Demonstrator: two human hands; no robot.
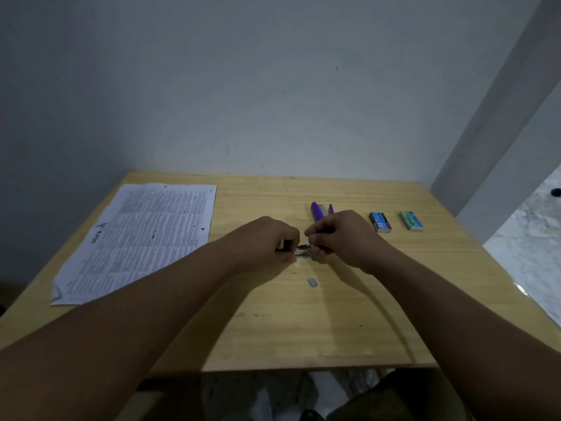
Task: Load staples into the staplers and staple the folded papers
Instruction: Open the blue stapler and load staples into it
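My left hand [267,241] and my right hand [340,235] meet at the middle of the wooden table [303,329], both pinching a small stapler [302,250] of which only a metal part shows between the fingers. A purple stapler [318,211] lies open just behind my right hand. A short strip of staples [312,282] rests on the table in front of my hands. Printed papers [139,238] lie flat at the table's left. Two staple boxes, a blue one [380,222] and a green one [411,220], sit at the right.
A plain wall rises directly behind the table. The table's right edge borders a marbled floor [528,238]. The front edge runs near my lap.
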